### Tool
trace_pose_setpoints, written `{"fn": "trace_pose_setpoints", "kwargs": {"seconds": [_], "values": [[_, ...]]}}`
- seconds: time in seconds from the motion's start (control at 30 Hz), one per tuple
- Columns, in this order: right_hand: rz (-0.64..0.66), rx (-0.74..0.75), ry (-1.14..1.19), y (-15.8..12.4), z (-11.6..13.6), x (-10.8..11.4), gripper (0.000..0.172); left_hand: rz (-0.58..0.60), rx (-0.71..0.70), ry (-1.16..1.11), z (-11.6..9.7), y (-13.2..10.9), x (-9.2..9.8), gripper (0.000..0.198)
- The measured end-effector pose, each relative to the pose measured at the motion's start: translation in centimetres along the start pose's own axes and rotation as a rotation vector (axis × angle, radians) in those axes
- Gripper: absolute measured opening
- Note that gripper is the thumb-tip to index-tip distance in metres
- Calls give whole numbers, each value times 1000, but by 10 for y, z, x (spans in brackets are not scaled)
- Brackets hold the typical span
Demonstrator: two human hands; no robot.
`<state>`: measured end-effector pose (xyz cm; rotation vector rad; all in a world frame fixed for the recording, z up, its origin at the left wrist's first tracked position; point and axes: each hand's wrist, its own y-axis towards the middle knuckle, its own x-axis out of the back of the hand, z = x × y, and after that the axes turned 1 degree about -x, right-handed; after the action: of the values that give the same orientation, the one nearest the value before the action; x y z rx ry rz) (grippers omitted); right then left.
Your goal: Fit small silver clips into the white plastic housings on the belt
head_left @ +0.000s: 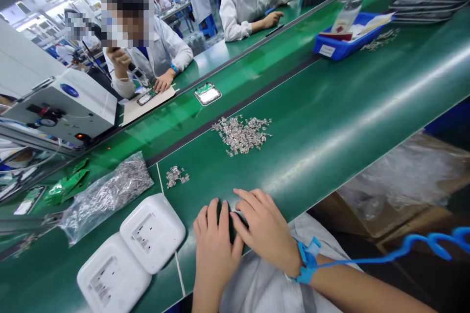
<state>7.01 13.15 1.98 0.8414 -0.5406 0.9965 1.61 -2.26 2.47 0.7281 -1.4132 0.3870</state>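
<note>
Hands low at the near edge of the green bench (312, 122), side by side, palms down. Left hand (213, 242): fingers extended, slightly apart. Right hand (266, 232): angled across toward the left, fingers loosely spread, blue wrist strap (307, 260) on, coiled blue cord (385, 257) running off to the right. Thumbs close, apparently touching. Dark patch between the hands; cannot tell whether object or shadow. No pinch visible; undersides hidden.

Metal parts, small, in 2 loose lots on the bench: large heap (243, 134) beyond the fingertips, well apart from them; small cluster (176, 176) to its left, nearer the near side. Further left, clear bag (110, 190) packed with similar bits.

White casings, 2, left of the left hand: upper casing (165, 232) near it, lower casing (121, 274) touching the upper, farther left.

Far side: 1 device with exposed board (208, 94) lying flat. Blue tray (330, 53) at upper right, clear bottle (347, 14) in it. Across the bench, 2 co-workers in white coats seated.
</note>
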Motion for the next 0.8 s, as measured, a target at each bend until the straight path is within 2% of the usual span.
{"fn": "trace_pose_setpoints", "kwargs": {"seconds": [0.2, 0.3, 0.5, 0.8], "values": [[-16, 92, 71, -2, -1, -3, 16, 15, -22, 88, -1, 1, -2, 54], [1, 91, 82, 0, 2, -1, 16, 28, -26, 122, -2, 4, -2, 61], [16, 83, 108, 3, 3, 2, 9, 54, -7, 118, 0, 6, -5, 63], [52, 138, 144, 3, -1, 1, 10, 116, 61, 31, 3, 4, -7, 61]]}}
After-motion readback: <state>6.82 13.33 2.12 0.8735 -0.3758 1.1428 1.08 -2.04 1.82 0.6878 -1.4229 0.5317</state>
